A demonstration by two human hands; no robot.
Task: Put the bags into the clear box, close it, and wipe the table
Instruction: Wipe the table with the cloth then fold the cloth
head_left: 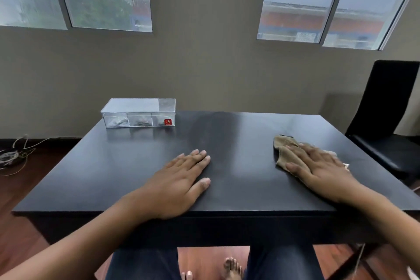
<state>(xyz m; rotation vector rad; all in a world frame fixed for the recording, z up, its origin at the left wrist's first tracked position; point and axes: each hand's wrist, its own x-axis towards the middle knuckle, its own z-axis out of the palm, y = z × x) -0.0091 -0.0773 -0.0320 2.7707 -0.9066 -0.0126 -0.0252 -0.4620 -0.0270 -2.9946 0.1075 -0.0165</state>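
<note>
The clear box (138, 112) stands at the far left of the dark table (227, 134) with its lid down. Small bags (120, 121) lie inside its compartments, and a red sticker marks its front right. My left hand (179, 179) rests flat and empty on the table near the front edge, fingers apart. My right hand (320, 166) presses flat on a tan cloth (284, 150) at the right side of the table. Part of the cloth is hidden under the palm.
A black chair (391, 107) stands beside the table's right edge. Loose cables (16, 154) lie on the wooden floor at the left. The wall with two windows runs just behind the table. My legs and bare feet show under the front edge.
</note>
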